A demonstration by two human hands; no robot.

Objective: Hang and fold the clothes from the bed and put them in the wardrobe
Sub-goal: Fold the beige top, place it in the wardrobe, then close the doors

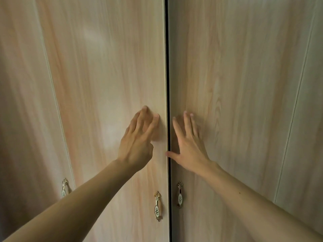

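Pale wood-grain laminate, beige with pinkish streaks, covers the wardrobe (236, 49), which fills the whole view at close range. Two centre doors meet at a narrow dark gap (167, 67) running top to bottom.

- Left hand (138, 142): holds nothing. Fingers slightly bent, tips touching the left centre door (108, 75) just beside its inner edge.
- Right hand (188, 145): holds nothing. Fingers straight and spread, laid against the right centre door (244, 102); the thumb reaches across to the gap.
- Both forearms are bare.

Ornate handles sit below the hands: one gilt-topped with a white oval inlay on the left centre door (157, 206), and a matching one on the right centre door (180, 194). A third (65, 187) is on the next panel to the left, partly hidden by the left forearm.
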